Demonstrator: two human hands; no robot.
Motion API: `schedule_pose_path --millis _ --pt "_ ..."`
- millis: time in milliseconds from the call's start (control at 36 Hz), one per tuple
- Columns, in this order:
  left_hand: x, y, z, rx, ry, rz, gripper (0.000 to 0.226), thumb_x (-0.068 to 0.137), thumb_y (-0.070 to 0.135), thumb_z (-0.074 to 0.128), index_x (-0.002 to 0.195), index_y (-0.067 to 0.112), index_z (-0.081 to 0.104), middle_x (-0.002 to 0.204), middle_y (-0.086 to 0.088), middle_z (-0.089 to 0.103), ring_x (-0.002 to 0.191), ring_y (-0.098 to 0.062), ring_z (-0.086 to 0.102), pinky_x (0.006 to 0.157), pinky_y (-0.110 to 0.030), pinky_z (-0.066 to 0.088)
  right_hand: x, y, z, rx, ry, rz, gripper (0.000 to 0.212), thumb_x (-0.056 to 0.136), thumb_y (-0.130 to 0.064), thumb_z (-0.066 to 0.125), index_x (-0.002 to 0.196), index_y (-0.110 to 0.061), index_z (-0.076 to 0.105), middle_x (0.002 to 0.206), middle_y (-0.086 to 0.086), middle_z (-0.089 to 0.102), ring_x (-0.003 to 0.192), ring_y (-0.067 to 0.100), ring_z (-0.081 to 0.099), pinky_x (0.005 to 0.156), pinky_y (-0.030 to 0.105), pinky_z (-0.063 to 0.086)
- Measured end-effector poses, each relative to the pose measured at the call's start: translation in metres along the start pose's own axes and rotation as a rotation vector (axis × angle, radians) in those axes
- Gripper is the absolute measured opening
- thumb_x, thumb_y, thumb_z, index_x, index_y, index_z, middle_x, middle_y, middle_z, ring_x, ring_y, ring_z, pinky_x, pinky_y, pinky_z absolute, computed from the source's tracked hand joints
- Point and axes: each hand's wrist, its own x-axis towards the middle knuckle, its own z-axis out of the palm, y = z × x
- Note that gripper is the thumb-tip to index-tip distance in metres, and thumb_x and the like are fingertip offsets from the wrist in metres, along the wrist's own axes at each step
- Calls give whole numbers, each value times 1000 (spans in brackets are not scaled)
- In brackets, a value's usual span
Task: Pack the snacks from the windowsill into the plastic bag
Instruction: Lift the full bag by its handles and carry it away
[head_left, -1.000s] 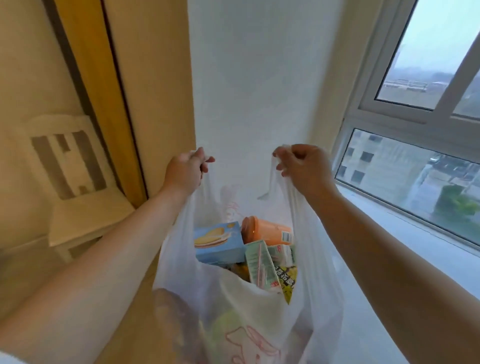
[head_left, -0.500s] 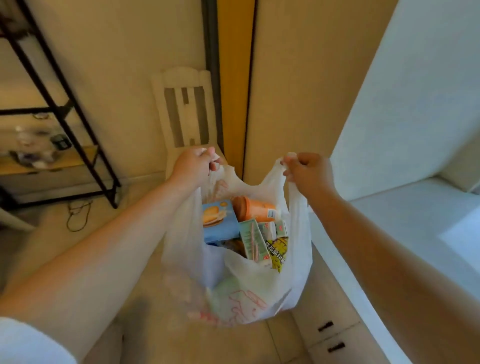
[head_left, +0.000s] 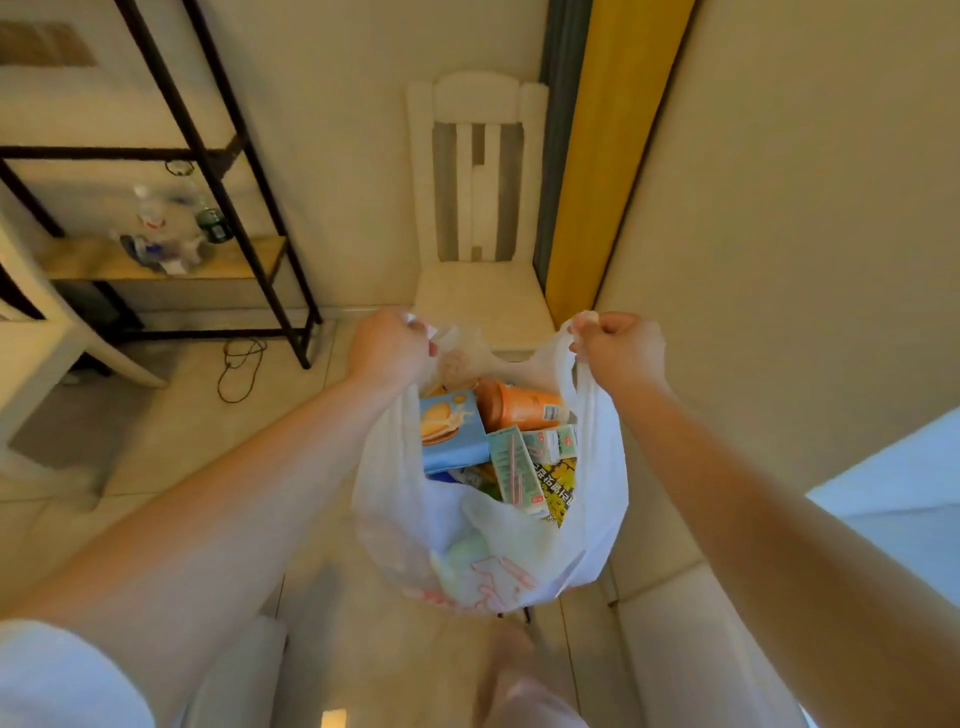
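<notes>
Since the earlier frame both arms have swung the plastic bag (head_left: 498, 540) further away from the windowsill (head_left: 893, 483), of which only a pale strip remains at the right edge; the white chair (head_left: 480, 218) and the black shelf rack (head_left: 208, 171) have come more fully into sight.

Left hand (head_left: 387, 345): closed into a fist around the left handle of the bag, fingers curled over the gathered plastic. Right hand (head_left: 621, 348): closed likewise around the right handle, with a twist of plastic showing above the knuckles. The two fists are level and set apart, so the bag mouth stands open between them.

The bag hangs from both hands, clear of the tiled floor (head_left: 218, 441), directly below and between the wrists. It is white, semi-transparent, with red print on its near lower side.

Contents visible through the mouth:
- blue biscuit box (head_left: 451, 431), against the left wall of the bag, just under the left wrist;
- orange cup (head_left: 519, 405), lying on its side toward the far wall, touching the blue box;
- green drink carton (head_left: 511, 467), tilted, in the middle;
- yellow packet (head_left: 558, 486) with black print, against the right wall, beside the carton.

Lower items show only as blurred shapes through the plastic.

Beyond the hands stands the chair, its seat just behind the bag, with a yellow curtain (head_left: 608, 156) at its right side. The rack stands at the left, holding bottles (head_left: 166, 228) on a wooden shelf.
</notes>
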Motion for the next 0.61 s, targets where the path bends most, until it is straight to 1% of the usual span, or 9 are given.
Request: schedule_pose_path --millis 111,167,222,278,333,389,417,528,611 --pt "57 4 14 -63 73 -43 30 97 16 43 86 10 70 80 2 69 69 -2 58 52 -1 35 64 -5 23 -9 -63 12 34 94 -26 54 98 5 68 81 7 71 57 -3 57 49 15 40" --pt "82 8 18 -82 97 -85 29 96 14 44 83 10 69 74 5 66 66 1 54 51 6 33 95 -10 35 -27 -93 9 35 93 -25 56 99 7 68 82 11 72 57 -4 57 52 15 44" --pt "108 11 23 -108 98 -138 28 96 12 42 85 12 68 68 8 62 65 3 53 57 6 35 124 -14 48 -35 -115 8 34 91 -25 58 94 7 69 72 5 69 61 3 61 64 26 52" --pt "127 16 27 -143 138 -179 27 96 11 41 92 10 67 66 7 62 63 5 49 50 7 32 149 -18 60 -39 -146 3 32 89 -25 60 86 5 71 62 -1 65 70 16 68 74 36 55" --pt "144 20 31 -166 160 -187 28 97 12 40 99 5 67 74 -3 69 69 0 54 58 4 34 171 -20 71 -63 -164 8 29 89 -26 61 79 0 71 60 -3 63 76 21 68 75 37 54" --pt "160 26 37 -163 144 -180 30 99 16 40 99 2 67 91 -13 72 85 -14 61 84 -19 43 194 -22 80 -72 -164 18 30 89 -27 61 80 -1 71 62 -3 64 75 21 67 73 37 53" --pt "171 28 39 -161 145 -183 32 100 18 39 93 5 67 94 -14 72 92 -18 61 88 -24 41 207 -23 84 -78 -158 17 31 89 -28 60 81 1 71 66 0 67 76 21 67 73 38 53" --pt "226 35 48 -108 163 -183 43 101 25 37 68 16 63 92 -8 73 96 -16 59 91 -26 39 257 -32 103 -133 -149 9 34 91 -30 58 89 2 69 73 3 68 74 19 64 72 34 51" --pt "276 46 51 -92 131 -162 43 100 26 37 63 21 60 89 -5 72 87 -20 61 91 -34 47 298 -43 118 -144 -140 8 32 93 -30 55 90 -1 70 74 2 65 74 18 61 70 33 47"
